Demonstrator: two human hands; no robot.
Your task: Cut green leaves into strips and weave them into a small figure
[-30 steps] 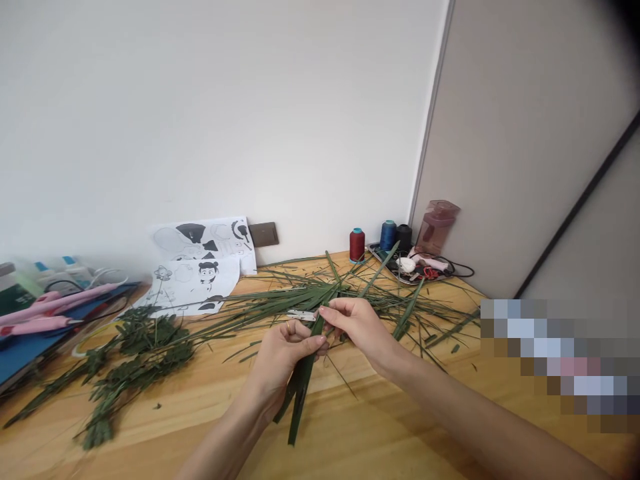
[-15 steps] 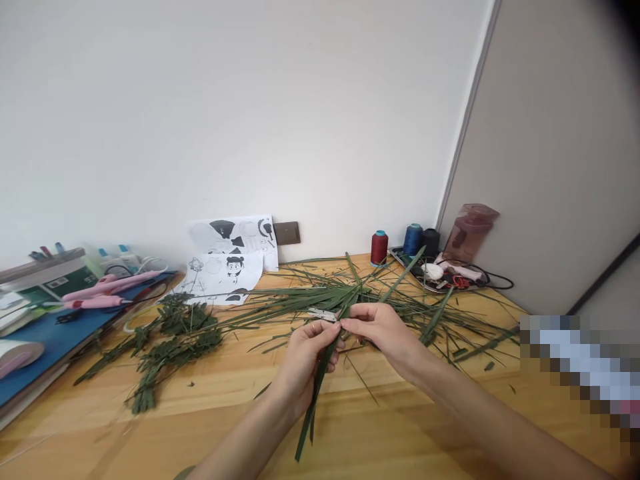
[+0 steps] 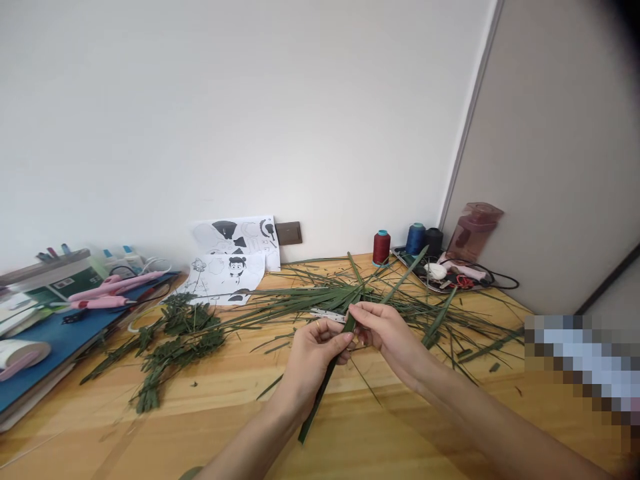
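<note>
Between my two hands is a long green leaf strip, its lower end slanting down toward me over the table. My left hand is closed, thumb and fingers pinching the strip along its middle. Close beside it, my right hand grips the strip's upper end between thumb and fingers. Just behind my fingers lies a pale, dark-dotted piece, perhaps a ruler or clip, partly hidden. Beyond the hands a loose heap of long green leaf blades spreads over the wooden table.
Left of my hands lies a bunch of woven green leaf pieces. Printed drawing sheets rest against the wall. Pink glue guns sit on a blue board. Thread spools and a cluttered tray stand back right.
Both hands have shifted slightly; the right has turned, with its fingers now higher along the strip. The strip's upper part now shows broader between my fingers, and its lower end has risen a little.
</note>
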